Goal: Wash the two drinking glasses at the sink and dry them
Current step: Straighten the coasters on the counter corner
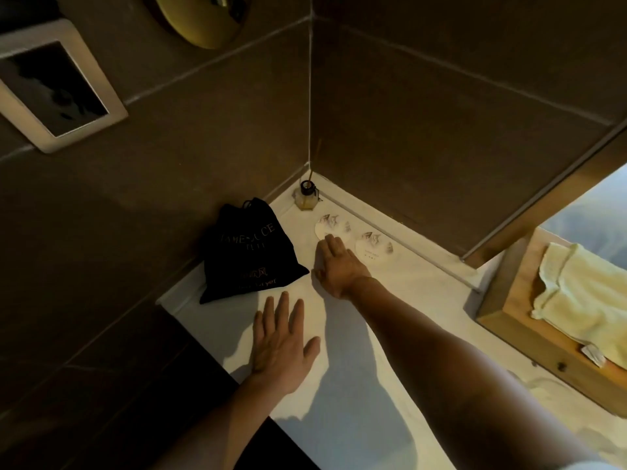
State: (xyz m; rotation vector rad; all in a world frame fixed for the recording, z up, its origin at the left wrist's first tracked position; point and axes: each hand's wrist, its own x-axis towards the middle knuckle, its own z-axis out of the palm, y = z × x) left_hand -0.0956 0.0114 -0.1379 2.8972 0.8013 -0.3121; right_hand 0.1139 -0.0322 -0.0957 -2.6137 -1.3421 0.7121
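No drinking glass shows plainly. Two round white paper discs with a printed pattern lie on the white counter point(356, 385) near the corner, the left disc point(334, 223) beside the right disc point(375, 247). I cannot tell whether anything stands under them. My right hand point(339, 266) reaches forward, its straight fingers touching the near edge of the left disc. My left hand point(283, 337) rests flat on the counter with fingers spread, holding nothing.
A black drawstring bag point(251, 252) lies against the left wall. A small reed diffuser bottle point(306, 196) stands in the corner. At the right, a wooden tray point(502, 300) holds a folded pale towel point(583, 296). Dark tiled walls enclose the counter on two sides.
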